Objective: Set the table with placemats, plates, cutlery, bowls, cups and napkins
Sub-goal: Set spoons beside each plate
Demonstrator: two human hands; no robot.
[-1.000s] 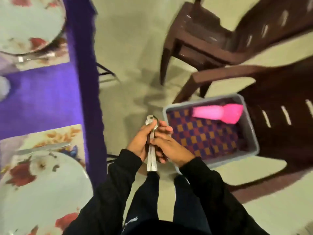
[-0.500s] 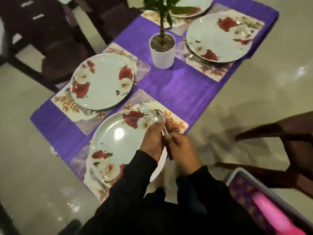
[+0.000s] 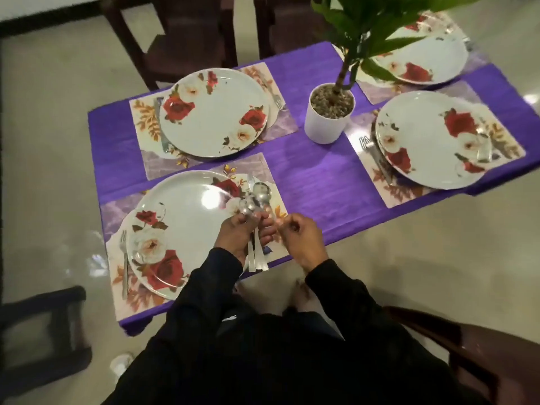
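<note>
A: Spoons [image 3: 254, 200] stand in a bunch in the person's left hand [image 3: 240, 235], bowls up and handles hanging down past the palm, above the near edge of the worktop [image 3: 315, 182].

B: How does that hand have them?

A: Its fingers and thumb are curled round the handles, gripping the bunch. How many spoons there are cannot be told; several bowls overlap.

B: And the right hand [image 3: 302, 236]?

A: It is just beside the left, fingers curled inward with the fingertips close to the spoon handles. Whether it pinches a handle or holds nothing cannot be told.

B: What lies beneath the hands?

A: The near-left setting: a floral plate [image 3: 178, 229] on a placemat [image 3: 137, 302], with a fork [image 3: 125, 263] lying along the plate's left side. The spoon bowls hang over the right part of that placemat, just beside the plate's rim.

B: And the other places?

A: A second plate [image 3: 214, 112] sits on its mat toward the far-left corner, cutlery on both sides of it. A third plate [image 3: 432, 138] sits by the right edge with a fork [image 3: 375, 157] on its left. A fourth plate [image 3: 429, 58] is at the far-right corner, partly hidden by leaves.

B: Leaves of what?

A: A potted plant [image 3: 330, 112] in a white pot, standing mid-worktop on the purple cloth between the settings.
</note>
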